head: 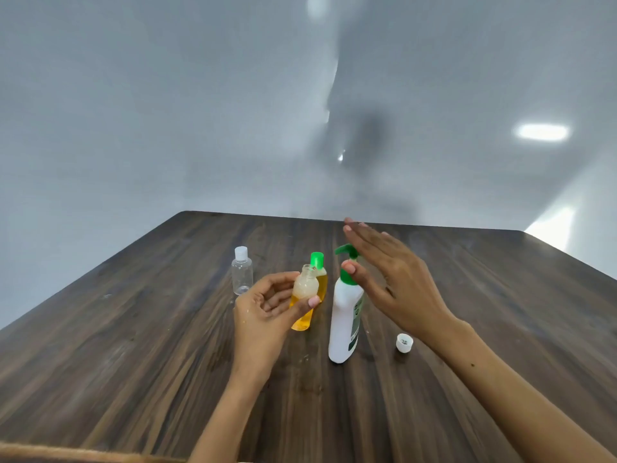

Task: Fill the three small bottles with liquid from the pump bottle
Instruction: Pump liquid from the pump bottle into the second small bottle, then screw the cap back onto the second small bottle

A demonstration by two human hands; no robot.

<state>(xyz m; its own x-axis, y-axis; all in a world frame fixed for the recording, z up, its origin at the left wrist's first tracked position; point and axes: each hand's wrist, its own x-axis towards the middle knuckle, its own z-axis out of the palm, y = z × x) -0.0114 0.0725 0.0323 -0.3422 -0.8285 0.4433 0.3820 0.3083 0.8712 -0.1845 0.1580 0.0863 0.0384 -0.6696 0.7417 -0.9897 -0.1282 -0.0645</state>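
My left hand (267, 305) pinches the light, likely slippery open bottle (304, 295) at its waist; right hand (390, 272), fingers straight, hovers by the pump bottle (345, 315).

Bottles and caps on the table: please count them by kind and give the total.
Small bottles: 3 (clear capped bottle, green-capped bottle, open bottle held in the left hand)
Pump bottles: 1 (white pump bottle)
Loose caps: 1 (white cap)
Total: 5

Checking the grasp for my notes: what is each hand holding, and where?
Left hand pinches the uncapped small bottle around its middle. Right hand is open above the pump bottle.
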